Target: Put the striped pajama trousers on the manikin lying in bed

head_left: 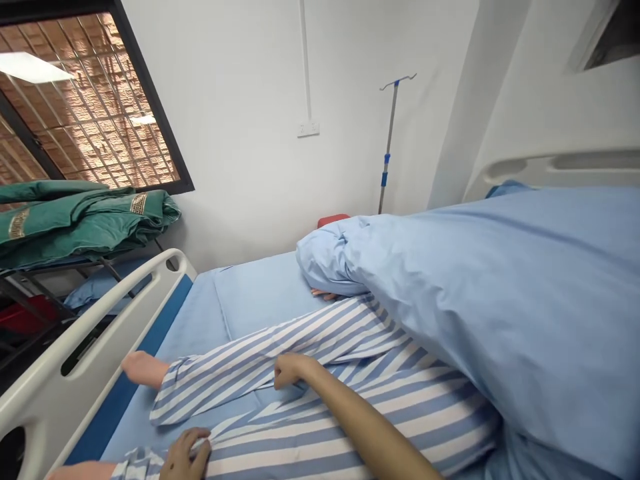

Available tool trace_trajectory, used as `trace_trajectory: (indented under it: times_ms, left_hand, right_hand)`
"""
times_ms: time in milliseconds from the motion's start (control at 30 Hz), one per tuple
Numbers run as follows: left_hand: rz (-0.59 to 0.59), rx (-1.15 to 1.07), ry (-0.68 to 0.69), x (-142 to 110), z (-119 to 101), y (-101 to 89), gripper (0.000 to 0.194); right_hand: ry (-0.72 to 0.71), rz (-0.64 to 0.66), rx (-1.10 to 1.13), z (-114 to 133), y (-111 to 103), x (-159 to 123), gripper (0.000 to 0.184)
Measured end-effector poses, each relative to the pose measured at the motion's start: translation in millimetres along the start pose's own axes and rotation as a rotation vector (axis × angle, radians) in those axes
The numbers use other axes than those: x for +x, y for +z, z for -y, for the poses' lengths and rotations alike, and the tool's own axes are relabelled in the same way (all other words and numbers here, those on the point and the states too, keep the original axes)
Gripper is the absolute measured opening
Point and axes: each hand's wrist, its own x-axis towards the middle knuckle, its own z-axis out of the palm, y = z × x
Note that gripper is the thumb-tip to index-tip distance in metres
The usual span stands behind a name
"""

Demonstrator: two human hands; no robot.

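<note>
Blanket [500, 313] hiding the upper body of the lying figure [280, 340], with only the far hand's fingertips [324, 294] showing; red object [333, 220] partly hidden behind it; left hand [186, 457] and right forearm [375, 433] cut off by the lower edge; green cloth [75, 227] cut off at left.

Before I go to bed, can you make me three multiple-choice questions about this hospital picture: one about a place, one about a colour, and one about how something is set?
1. What is the person's right hand resting on?
A) the striped gown
B) a drip pole
C) the window frame

2. What colour is the folded cloth?
A) red
B) yellow
C) green

3. How is the side rail set?
A) raised
B) lying flat
C) removed

Answers:
1 A, the hand lies on the stripes.
2 C, the pile shows green.
3 A, the rail stands upright.
</note>
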Motion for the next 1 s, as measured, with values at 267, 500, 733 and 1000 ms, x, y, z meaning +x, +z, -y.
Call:
trace_trajectory:
  times_ms: [267,500,733,1000]
  left_hand:
    - [0.042,-0.082,-0.237,84,7,-34.5,0.036]
    - [0.004,0.086,-0.230,130,32,-40.6,0.042]
    - [0.075,0.315,-0.106,144,72,-33.5,0.050]
    - [0.342,0.516,-0.088,150,73,-29.0,0.056]
  right_hand:
    - [-0.145,0.101,0.121,-11,27,-1,0.023]
    - [-0.225,0.180,0.093,1,22,-21,0.022]
    - [-0.066,0.372,-0.013,9,19,-28,0.034]
    - [-0.061,0.349,-0.039,7,20,-26,0.032]
